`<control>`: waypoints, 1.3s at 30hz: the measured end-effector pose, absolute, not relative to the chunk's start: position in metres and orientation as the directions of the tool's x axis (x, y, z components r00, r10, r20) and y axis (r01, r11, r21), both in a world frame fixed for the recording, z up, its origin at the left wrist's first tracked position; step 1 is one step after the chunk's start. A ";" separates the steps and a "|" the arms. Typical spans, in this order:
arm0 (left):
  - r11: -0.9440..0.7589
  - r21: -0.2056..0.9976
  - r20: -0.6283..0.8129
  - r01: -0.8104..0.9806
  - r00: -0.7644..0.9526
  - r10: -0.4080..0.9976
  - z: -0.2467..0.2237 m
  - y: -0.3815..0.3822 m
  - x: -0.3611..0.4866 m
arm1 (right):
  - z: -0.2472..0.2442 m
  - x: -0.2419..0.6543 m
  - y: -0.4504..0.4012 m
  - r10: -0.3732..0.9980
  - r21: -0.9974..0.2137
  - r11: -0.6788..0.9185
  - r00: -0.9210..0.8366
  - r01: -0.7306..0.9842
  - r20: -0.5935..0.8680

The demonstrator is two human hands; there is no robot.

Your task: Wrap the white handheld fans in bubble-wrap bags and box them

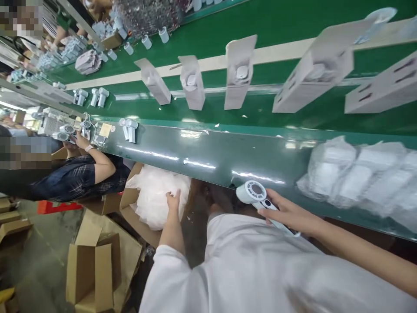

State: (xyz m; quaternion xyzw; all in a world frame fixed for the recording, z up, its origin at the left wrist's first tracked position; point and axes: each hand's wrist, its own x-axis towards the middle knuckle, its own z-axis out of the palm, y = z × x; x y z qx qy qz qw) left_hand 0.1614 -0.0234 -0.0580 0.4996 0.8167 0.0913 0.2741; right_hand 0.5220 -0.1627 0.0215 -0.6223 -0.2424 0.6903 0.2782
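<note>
Fan (252,193) clamped in right grip, head toward bench

The right hand (286,213) is clamping its fingers around the fan's white handle, and the grip is closed. The fan's long axis is running diagonally across the view, with the round grilled head pointing up and left toward the bench (202,152) edge, and the handle end is poking out past the fingers on the lower right. The right hand is clearly the nearer one. The left hand (172,201) is resting with its fingers apart on a white plastic bag (159,195) in an open carton (128,208), well away from the fan. Bagged white packs (355,174) are lying on the bench to the right, and white boxes (239,71) are standing open on the green belt (276,21) beyond it.
</note>
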 end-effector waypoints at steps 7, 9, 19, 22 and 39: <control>0.531 0.462 -0.428 0.710 -0.345 0.835 -0.098 0.013 0.150 | 0.012 0.425 -0.099 0.569 -0.488 -0.821 -0.350 -0.296 -0.745; 0.463 0.540 -0.411 0.703 -0.260 0.874 -0.076 -0.002 0.138 | 0.017 0.401 -0.080 0.576 -0.397 -0.801 -0.396 -0.449 -0.715; 0.366 0.913 -0.407 0.179 0.451 0.794 0.045 -0.062 0.126 | 0.053 0.335 -0.035 0.655 -0.306 -0.742 -0.547 -0.596 -0.522; 0.760 0.623 -0.597 -0.184 0.517 0.614 0.067 -0.054 0.133 | 0.060 0.329 -0.046 0.749 -0.514 -0.661 -0.447 -0.546 -0.489; 0.162 0.877 -0.230 0.453 0.099 0.968 0.096 0.015 0.175 | 0.131 0.391 -0.078 0.883 -0.917 -0.399 -0.271 -0.004 -0.383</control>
